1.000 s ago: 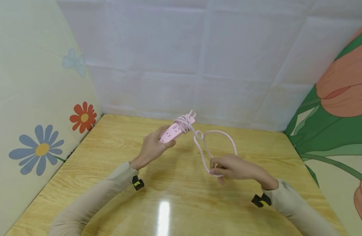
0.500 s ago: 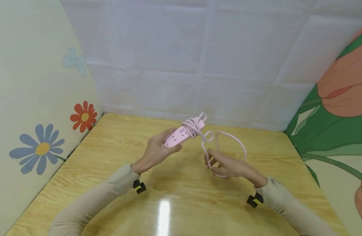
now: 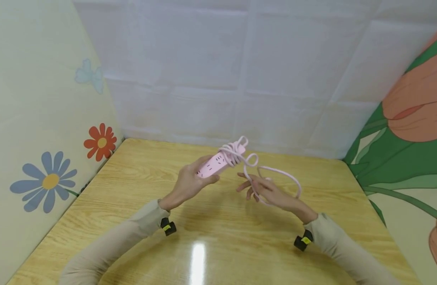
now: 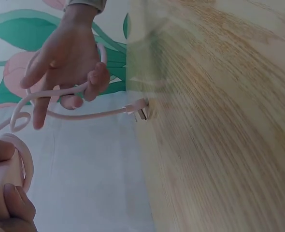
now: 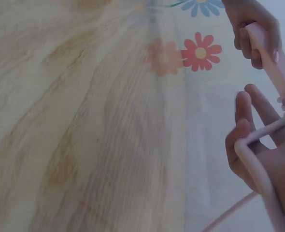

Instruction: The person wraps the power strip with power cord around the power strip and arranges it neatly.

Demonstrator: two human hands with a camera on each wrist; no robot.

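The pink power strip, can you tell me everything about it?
The power strip is a long, pale pink bar, plastic by its look, with dark socket slots on its face. Pink cord is wrapped several times round its far end. The left hand's grip holds and partly hides its near end, slanted above the wooden table.

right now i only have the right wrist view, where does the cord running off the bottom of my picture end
Observer: In the left wrist view, the cord ends in a plug with its prongs showing.
Operator: ok, what does the head view add
Observer: The power strip, in the left hand, has its slotted face toward that camera.
Operator: anything else i can't see
Observer: Yes, a small loop in the cord, just beside the strip's wound end.
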